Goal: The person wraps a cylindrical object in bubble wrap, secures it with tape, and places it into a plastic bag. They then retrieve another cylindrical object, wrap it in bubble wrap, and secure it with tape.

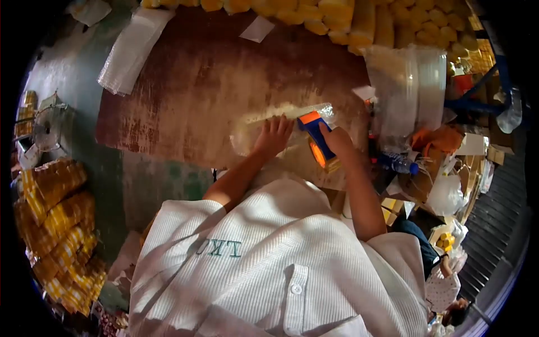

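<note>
My right hand (337, 140) is wrapped round a blue and orange tape dispenser (311, 124) with an orange roll at its near end. The dispenser's front end is over a strip of clear plastic wrap (320, 110), which looks like bubble wrap and lies across the wooden table (196, 95). My left hand (274, 136) lies on that wrap with its fingers stretched out, just left of the dispenser. What the wrap holds, if anything, is hard to make out.
Yellow wrapped packs (331, 17) are piled along the far edge. Clear plastic sheets (404, 90) hang at the right edge, bubble wrap (135, 50) at the far left corner. A bottle (400, 163) is at the right. Yellow bundles (59, 224) stand left; another person sits low right.
</note>
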Demonstrator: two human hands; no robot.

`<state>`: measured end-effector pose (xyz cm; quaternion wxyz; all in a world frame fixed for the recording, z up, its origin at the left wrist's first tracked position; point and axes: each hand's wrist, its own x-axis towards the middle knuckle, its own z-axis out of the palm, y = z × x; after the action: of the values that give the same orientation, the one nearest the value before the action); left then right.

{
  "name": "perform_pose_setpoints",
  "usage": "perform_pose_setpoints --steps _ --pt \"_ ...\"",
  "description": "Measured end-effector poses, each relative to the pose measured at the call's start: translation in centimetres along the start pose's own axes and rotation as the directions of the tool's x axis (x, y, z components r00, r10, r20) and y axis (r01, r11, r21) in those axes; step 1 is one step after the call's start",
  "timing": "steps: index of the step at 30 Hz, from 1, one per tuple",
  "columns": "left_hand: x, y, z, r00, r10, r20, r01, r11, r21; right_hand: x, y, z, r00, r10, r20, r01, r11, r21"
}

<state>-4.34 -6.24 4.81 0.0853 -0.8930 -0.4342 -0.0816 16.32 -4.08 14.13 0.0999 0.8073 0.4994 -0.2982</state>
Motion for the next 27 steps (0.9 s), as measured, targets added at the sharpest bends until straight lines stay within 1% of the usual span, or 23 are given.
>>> perform_pose_setpoints --steps 1,3,4,5,7,8,10,12,13,16,19,22,25,27 --pt "0.1 0.0 0.0 1.000 -0.010 -0.009 0.009 0.999 -0.047 0.1 -0.2 -0.2 1.000 -0.005 0.017 0.005 1.000 0.018" --pt "0.0 0.1 0.7 1.000 -0.012 0.024 0.015 0.996 -0.088 2.3 1.8 2.4 0.997 -0.031 -0.067 0.030 1.000 -0.007" --pt "0.3 -0.1 0.5 0.999 -0.016 0.041 0.021 0.994 -0.107 2.0 1.1 2.0 0.993 -0.046 -0.109 0.044 0.999 -0.023" --pt "0.4 -0.3 0.4 0.998 -0.008 0.065 0.016 0.991 -0.130 0.5 1.1 1.8 0.978 -0.029 -0.207 0.055 0.991 0.120" --pt "0.4 -0.7 -0.9 0.992 0.012 0.123 0.011 0.983 -0.185 -0.5 1.5 2.6 0.987 0.094 -0.134 -0.071 0.983 0.168" --pt "0.5 -0.8 -1.5 0.987 0.032 0.156 -0.011 0.991 -0.130 -0.9 1.8 3.0 0.983 0.158 -0.093 -0.138 0.972 0.188" --pt "0.2 -0.7 -2.5 0.969 0.075 0.234 -0.070 0.997 -0.027 -1.7 2.0 3.4 0.983 0.131 -0.131 -0.089 0.955 0.284" --pt "-0.1 -0.4 -2.0 0.989 0.061 0.134 -0.058 0.998 -0.028 -1.9 2.9 4.6 0.982 0.089 -0.170 -0.015 0.918 0.397" --pt "-0.1 -0.4 -1.7 0.995 0.053 0.081 -0.051 0.998 -0.026 -2.1 3.0 4.6 0.981 0.110 -0.161 -0.030 0.901 0.432" --pt "-0.1 -0.3 -0.8 0.996 0.056 0.070 -0.055 0.998 -0.021 -2.3 3.8 5.7 0.964 0.026 -0.263 0.114 0.856 0.504" --pt "0.0 0.0 -1.0 0.991 0.054 0.125 -0.063 0.996 0.067 -3.3 4.7 6.7 0.939 -0.057 -0.340 0.261 0.763 0.592" --pt "0.2 -0.2 -1.1 0.975 0.058 0.213 -0.062 0.998 0.011 -4.0 6.0 7.5 0.973 -0.128 -0.194 0.232 0.474 0.849" --pt "0.5 -0.7 -1.6 0.962 0.066 0.264 -0.057 0.998 -0.039 -5.1 6.3 7.0 0.959 -0.243 -0.149 0.221 0.304 0.927" --pt "0.8 -1.2 -1.6 0.954 0.075 0.292 -0.049 0.994 -0.097 -4.8 6.5 7.1 0.965 -0.245 -0.094 0.171 0.315 0.933"
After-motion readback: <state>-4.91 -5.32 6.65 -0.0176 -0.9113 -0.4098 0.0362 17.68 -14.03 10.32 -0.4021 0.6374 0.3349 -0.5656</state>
